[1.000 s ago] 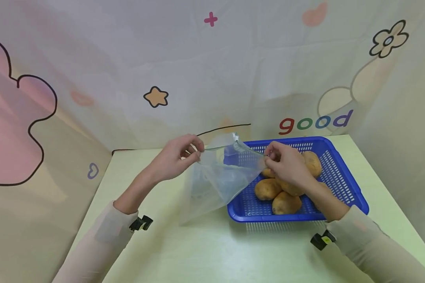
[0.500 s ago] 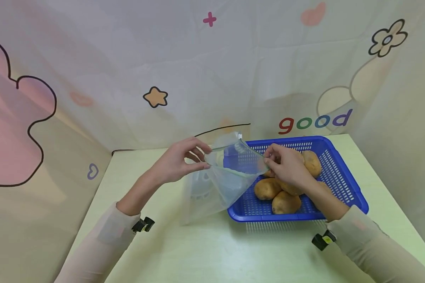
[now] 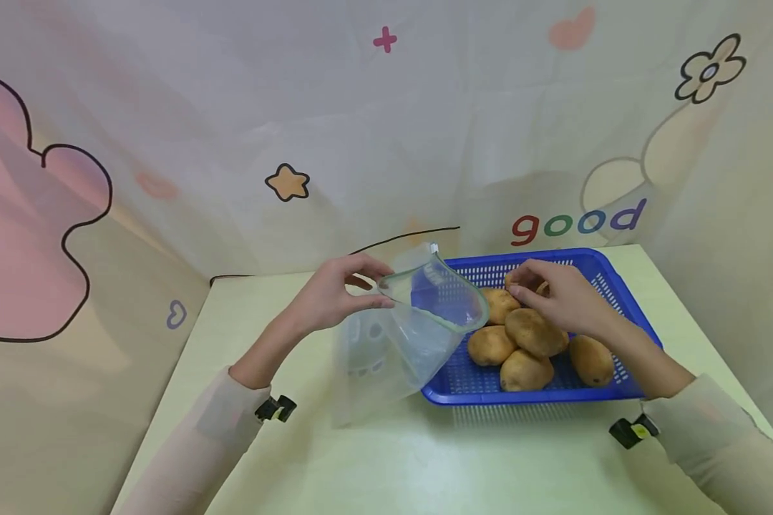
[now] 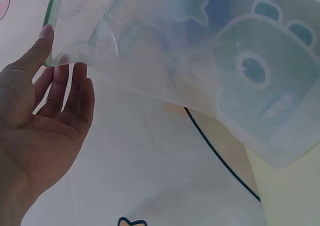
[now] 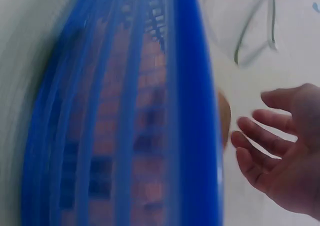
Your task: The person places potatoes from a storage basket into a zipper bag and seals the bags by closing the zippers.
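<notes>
A translucent zipper bag (image 3: 402,350) with printed cartoon shapes gapes at its green-edged mouth. My left hand (image 3: 341,293) pinches the left side of that mouth between thumb and fingers; the left wrist view shows the thumb on the bag's (image 4: 150,61) edge. To the right stands a blue plastic basket (image 3: 528,398) holding several brown potatoes (image 3: 527,372). My right hand (image 3: 563,297) is over the basket, apart from the bag, with nothing held. In the right wrist view its fingers are loosely bent and spread, and the basket wall (image 5: 197,111) hides most of the potatoes.
Basket and bag are on a pale green table (image 3: 386,458). Behind rises a light cloth backdrop (image 3: 373,143) with printed drawings and the word "good". The bag's right side overlaps the basket's left end. A white slider (image 3: 434,248) sits at the mouth's far corner.
My right hand has let go of the bag's right edge and moved right over the potatoes. The bag's mouth has opened wider. My left hand has shifted slightly right with its edge.
</notes>
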A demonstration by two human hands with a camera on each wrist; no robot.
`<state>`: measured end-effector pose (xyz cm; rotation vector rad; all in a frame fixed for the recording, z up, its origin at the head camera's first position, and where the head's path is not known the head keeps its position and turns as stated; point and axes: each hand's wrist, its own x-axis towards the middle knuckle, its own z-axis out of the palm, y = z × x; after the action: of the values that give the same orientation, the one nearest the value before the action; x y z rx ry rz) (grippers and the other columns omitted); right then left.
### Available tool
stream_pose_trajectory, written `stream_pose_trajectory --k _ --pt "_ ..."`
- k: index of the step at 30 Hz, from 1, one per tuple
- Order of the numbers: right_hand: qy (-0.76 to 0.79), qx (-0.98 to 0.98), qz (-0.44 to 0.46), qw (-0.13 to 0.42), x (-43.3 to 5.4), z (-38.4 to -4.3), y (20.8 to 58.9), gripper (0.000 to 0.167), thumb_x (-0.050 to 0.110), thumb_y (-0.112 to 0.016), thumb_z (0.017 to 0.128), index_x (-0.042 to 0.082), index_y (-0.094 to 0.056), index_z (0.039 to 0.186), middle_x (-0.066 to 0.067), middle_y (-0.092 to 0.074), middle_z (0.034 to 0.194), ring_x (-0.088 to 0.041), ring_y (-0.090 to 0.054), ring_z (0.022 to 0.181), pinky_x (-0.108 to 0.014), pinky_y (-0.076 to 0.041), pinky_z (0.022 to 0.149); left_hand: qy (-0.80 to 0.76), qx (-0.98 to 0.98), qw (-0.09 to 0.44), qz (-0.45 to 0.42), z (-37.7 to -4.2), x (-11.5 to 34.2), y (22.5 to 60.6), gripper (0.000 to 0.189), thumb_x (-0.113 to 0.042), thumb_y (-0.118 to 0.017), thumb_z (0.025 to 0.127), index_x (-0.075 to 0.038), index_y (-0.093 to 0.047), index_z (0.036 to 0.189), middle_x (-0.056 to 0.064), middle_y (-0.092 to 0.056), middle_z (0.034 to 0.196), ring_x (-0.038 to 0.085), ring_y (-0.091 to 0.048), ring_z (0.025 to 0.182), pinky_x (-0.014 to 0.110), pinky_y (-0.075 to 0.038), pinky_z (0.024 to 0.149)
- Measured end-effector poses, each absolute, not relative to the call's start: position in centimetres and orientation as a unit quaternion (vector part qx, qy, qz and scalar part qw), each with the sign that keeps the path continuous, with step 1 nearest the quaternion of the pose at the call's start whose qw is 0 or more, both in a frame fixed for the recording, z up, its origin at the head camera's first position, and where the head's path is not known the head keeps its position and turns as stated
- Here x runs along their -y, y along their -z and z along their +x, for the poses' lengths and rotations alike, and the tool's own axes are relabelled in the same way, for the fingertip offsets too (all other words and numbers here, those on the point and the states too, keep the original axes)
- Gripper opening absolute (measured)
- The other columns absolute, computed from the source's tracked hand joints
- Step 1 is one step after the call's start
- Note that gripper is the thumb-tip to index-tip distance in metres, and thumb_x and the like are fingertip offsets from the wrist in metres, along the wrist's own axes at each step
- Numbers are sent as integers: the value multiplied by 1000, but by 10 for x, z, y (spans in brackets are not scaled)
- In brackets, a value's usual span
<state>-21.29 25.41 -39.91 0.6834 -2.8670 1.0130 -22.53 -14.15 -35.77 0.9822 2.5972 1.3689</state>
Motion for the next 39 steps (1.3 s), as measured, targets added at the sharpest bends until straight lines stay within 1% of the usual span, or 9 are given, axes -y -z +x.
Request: stream_pose_trajectory --k 5,8,11,14,18,23,27,32,39 --pt "-264 932 247 8 -278 -196 409 41 38 -79 98 6 -69 121 -10 -66 111 -26 -60 99 -41 -53 77 -479 -827 40 290 -223 142 366 39 -16 -90 88 -10 -73 122 0 -72 115 18 -69 106 38 -59 97" --pt "-241 937 253 -1 -284 -184 416 52 44 -84 92 5 -67 124 -14 -58 115 -29 -57 100 -45 -55 79 -486 -827 41 281 -221 140 369 39 -15 -91 87 -8 -74 121 2 -71 115 20 -69 106 37 -59 97" --pt "-242 940 241 -13 -286 -178 422 61 44 -84 92 1 -64 130 -18 -58 121 -32 -60 103 -53 -59 85 -486 -825 34 286 -222 136 371 38 -14 -90 86 -7 -75 120 3 -71 116 21 -68 105 38 -59 97" --pt "-258 941 216 -23 -286 -178 423 64 40 -85 92 -2 -61 134 -19 -63 122 -33 -64 104 -56 -60 86 -484 -823 28 297 -224 133 372 36 -14 -90 87 -7 -75 119 4 -71 117 21 -68 105 38 -59 96" --pt "-297 934 199 -19 -282 -182 415 66 35 -84 93 -4 -57 139 -20 -64 124 -35 -63 107 -55 -59 87 -478 -824 27 303 -224 130 374 33 -14 -89 88 -7 -75 117 4 -70 119 23 -69 108 37 -60 96" --pt "-363 908 209 7 -265 -188 397 66 32 -83 94 2 -54 145 -17 -63 134 -36 -61 117 -58 -58 91 -468 -829 25 305 -223 130 372 32 -15 -88 89 -7 -74 117 4 -68 119 23 -69 109 37 -59 96" --pt "-400 892 212 -1 -243 -191 383 65 34 -85 93 11 -55 147 -10 -62 137 -32 -62 120 -59 -57 96 -469 -827 26 309 -222 130 371 32 -15 -88 90 -7 -73 117 4 -67 120 21 -67 110 35 -59 97" --pt "-398 883 251 -9 -213 -200 376 66 34 -85 92 11 -56 147 -10 -62 139 -31 -62 121 -57 -56 100 -489 -816 33 307 -222 129 370 32 -12 -87 90 -5 -71 117 6 -66 120 22 -66 113 33 -59 98" --pt "-411 864 290 -18 -183 -207 385 68 31 -86 92 10 -55 148 -8 -59 144 -27 -60 124 -51 -56 102 -499 -813 43 296 -221 129 372 33 -11 -88 89 -5 -71 117 7 -65 121 23 -65 116 38 -59 99"
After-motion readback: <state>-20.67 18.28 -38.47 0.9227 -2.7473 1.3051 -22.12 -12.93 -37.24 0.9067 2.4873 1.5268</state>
